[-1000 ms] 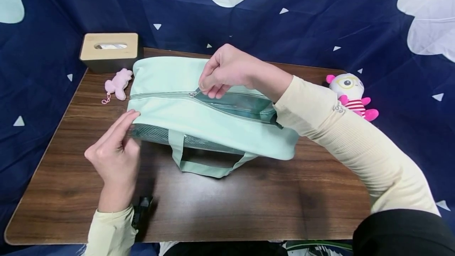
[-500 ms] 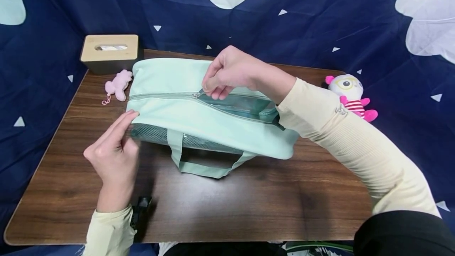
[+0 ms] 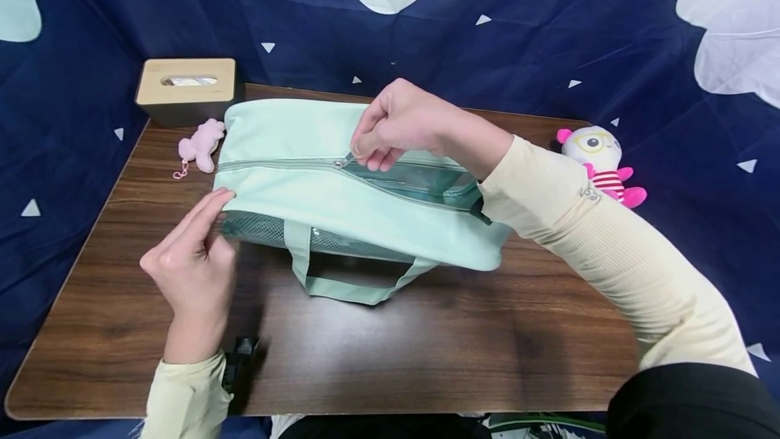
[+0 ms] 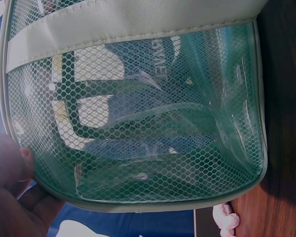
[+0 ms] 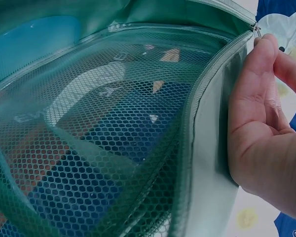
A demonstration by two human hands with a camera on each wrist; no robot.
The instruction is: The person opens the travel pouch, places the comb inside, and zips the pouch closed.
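A mint green bag (image 3: 274, 192) with see-through mesh sides stands on the table, its strap handle (image 3: 350, 290) hanging toward the front. The zip along its top is done up on the left and gapes on the right. At the left end of that gap, my right hand (image 3: 405, 124) pinches the zip pull (image 3: 343, 162), also visible in the right wrist view. Through the gap I see the clear mesh lining (image 5: 113, 123). My left hand (image 3: 198, 256) pinches the bag's edge at the front left corner; in the left wrist view, its fingers (image 4: 37, 202) are at the piped rim.
A tissue box (image 3: 189, 83) with a wooden lid stands at the back left. Beside the bag lies a small pink plush toy (image 3: 203, 144) with a chain. A plush doll (image 3: 600, 161) in a striped top sits at the right edge. Blue cloth (image 3: 426, 39) hangs behind the table (image 3: 426, 351).
My right hand and the zip pull have moved slightly right along the zip, so the gap is a little shorter. My left hand keeps its hold on the corner.
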